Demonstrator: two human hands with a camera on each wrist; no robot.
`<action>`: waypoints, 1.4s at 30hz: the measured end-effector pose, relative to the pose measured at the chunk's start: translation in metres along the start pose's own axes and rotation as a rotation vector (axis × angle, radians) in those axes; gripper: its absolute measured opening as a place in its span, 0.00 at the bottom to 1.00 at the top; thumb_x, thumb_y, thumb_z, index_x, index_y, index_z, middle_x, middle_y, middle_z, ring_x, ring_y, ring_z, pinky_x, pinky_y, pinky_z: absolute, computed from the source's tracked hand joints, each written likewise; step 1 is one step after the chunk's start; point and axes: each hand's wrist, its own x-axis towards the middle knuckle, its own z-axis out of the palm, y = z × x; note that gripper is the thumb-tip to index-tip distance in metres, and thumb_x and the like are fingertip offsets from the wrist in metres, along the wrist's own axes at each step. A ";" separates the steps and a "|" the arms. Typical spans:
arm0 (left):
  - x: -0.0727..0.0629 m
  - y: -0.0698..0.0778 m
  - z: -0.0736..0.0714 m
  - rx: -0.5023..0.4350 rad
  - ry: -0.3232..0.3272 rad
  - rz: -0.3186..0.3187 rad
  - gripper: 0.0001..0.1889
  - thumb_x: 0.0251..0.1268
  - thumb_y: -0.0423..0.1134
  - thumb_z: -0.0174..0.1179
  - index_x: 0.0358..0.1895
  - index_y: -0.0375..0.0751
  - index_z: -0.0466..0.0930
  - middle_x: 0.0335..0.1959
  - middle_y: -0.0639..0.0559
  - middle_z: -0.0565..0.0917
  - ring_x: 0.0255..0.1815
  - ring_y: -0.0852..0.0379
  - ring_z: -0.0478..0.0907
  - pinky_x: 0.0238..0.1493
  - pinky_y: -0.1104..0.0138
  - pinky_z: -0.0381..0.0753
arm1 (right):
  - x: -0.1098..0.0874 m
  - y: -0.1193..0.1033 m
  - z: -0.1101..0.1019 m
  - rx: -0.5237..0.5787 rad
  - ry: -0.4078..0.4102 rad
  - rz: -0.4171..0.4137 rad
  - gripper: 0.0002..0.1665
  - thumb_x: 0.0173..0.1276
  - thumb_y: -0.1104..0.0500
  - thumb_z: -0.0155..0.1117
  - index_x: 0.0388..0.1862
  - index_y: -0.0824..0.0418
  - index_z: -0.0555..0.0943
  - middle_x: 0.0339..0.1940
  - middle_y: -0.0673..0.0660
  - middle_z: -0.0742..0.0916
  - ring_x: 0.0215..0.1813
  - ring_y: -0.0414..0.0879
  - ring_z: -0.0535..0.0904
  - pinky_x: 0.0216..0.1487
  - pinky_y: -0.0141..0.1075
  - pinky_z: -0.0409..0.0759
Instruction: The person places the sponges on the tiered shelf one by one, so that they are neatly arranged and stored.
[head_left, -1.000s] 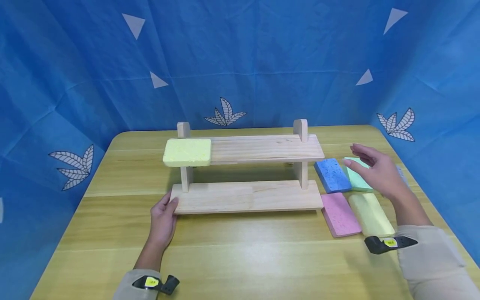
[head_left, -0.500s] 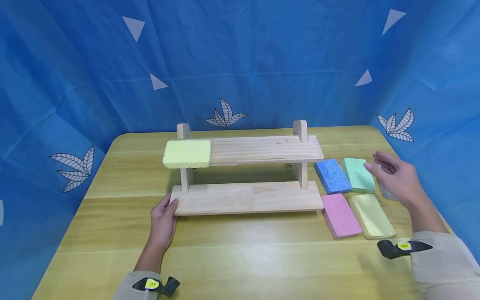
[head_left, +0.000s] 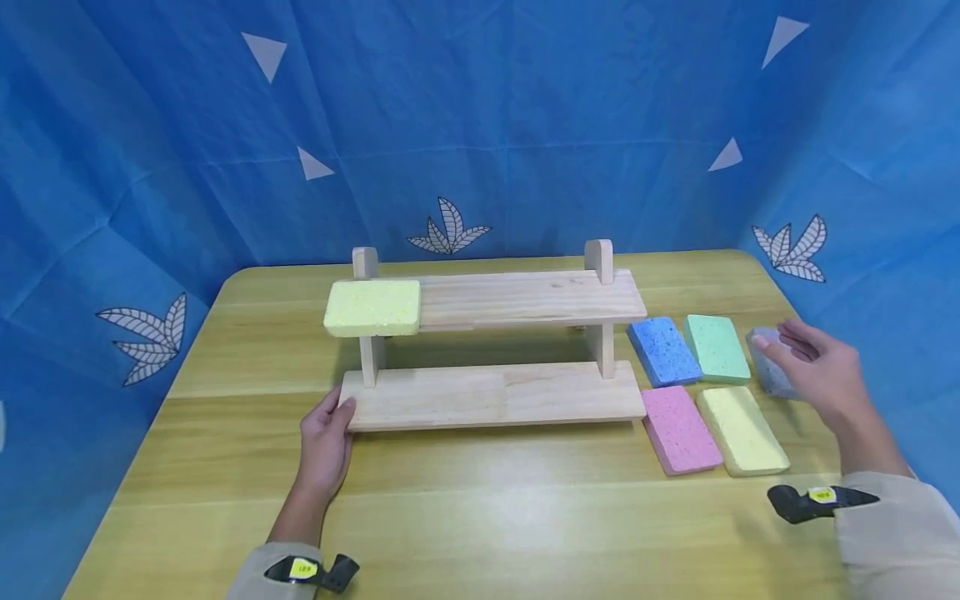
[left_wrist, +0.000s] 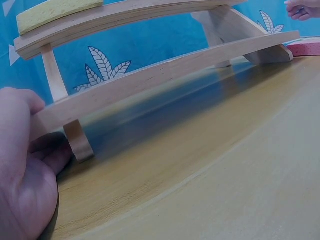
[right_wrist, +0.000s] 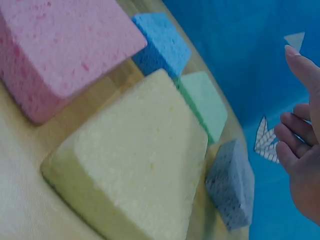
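My left hand (head_left: 326, 442) grips the left end of the lower board of a two-tier wooden shelf (head_left: 495, 396), thumb on top and fingers beneath. On the upper board's left end lies a yellow-green sponge (head_left: 372, 307), slightly overhanging. My right hand (head_left: 828, 375) hovers at the far right above a grey sponge (head_left: 772, 363), thumb and fingers apart with nothing between them. In the right wrist view the grey sponge (right_wrist: 231, 184) lies on the table, apart from the fingers. Beside it are a mint green sponge (head_left: 717, 348) and a pale yellow sponge (head_left: 742, 431).
A blue sponge (head_left: 663, 352) and a pink sponge (head_left: 681, 430) lie close to the shelf's right end. The wooden table (head_left: 480, 517) reaches back to a blue curtain (head_left: 480, 125) that also hangs along both sides.
My right hand has moved right and toward me, from over the mint green sponge to over the grey one. The left hand keeps its hold on the shelf.
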 end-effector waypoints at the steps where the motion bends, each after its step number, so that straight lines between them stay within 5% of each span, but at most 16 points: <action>1: 0.000 0.000 0.000 -0.001 0.000 -0.002 0.26 0.72 0.28 0.41 0.70 0.24 0.48 0.74 0.36 0.51 0.75 0.49 0.48 0.73 0.65 0.55 | -0.001 0.003 0.000 0.004 0.001 0.009 0.47 0.67 0.43 0.57 0.74 0.65 0.52 0.72 0.68 0.63 0.70 0.36 0.63 0.51 0.08 0.67; 14: -0.003 0.000 0.000 0.010 -0.006 -0.015 0.27 0.73 0.29 0.41 0.71 0.23 0.46 0.74 0.36 0.49 0.75 0.49 0.45 0.74 0.64 0.52 | -0.006 0.026 -0.002 -0.036 0.019 0.109 0.51 0.66 0.39 0.56 0.75 0.66 0.48 0.73 0.71 0.58 0.73 0.61 0.54 0.52 0.06 0.62; 18: -0.002 0.000 0.000 0.018 -0.001 -0.015 0.27 0.73 0.29 0.41 0.71 0.24 0.47 0.74 0.36 0.49 0.75 0.49 0.46 0.74 0.64 0.52 | -0.007 0.030 -0.004 -0.052 0.017 0.152 0.53 0.66 0.37 0.54 0.75 0.67 0.46 0.73 0.73 0.57 0.72 0.69 0.51 0.73 0.35 0.61; 21: -0.002 0.001 0.001 0.017 0.001 -0.012 0.27 0.73 0.29 0.41 0.71 0.24 0.47 0.74 0.36 0.49 0.75 0.50 0.46 0.74 0.64 0.52 | -0.008 0.034 -0.005 -0.057 0.024 0.174 0.53 0.66 0.37 0.53 0.75 0.68 0.45 0.72 0.74 0.56 0.71 0.71 0.50 0.68 0.63 0.55; 29: -0.001 0.001 0.001 0.004 0.004 0.000 0.26 0.73 0.28 0.41 0.71 0.25 0.48 0.74 0.37 0.50 0.75 0.50 0.46 0.74 0.65 0.53 | -0.008 0.042 -0.007 -0.136 0.048 0.241 0.55 0.65 0.35 0.51 0.74 0.70 0.44 0.70 0.79 0.55 0.69 0.76 0.51 0.62 0.68 0.59; 42: -0.001 -0.001 0.002 0.008 -0.004 0.037 0.28 0.73 0.31 0.43 0.70 0.23 0.48 0.74 0.33 0.49 0.75 0.45 0.45 0.73 0.64 0.54 | -0.009 0.052 -0.002 -0.202 -0.022 0.262 0.58 0.66 0.33 0.48 0.72 0.74 0.38 0.69 0.81 0.50 0.68 0.78 0.45 0.64 0.70 0.54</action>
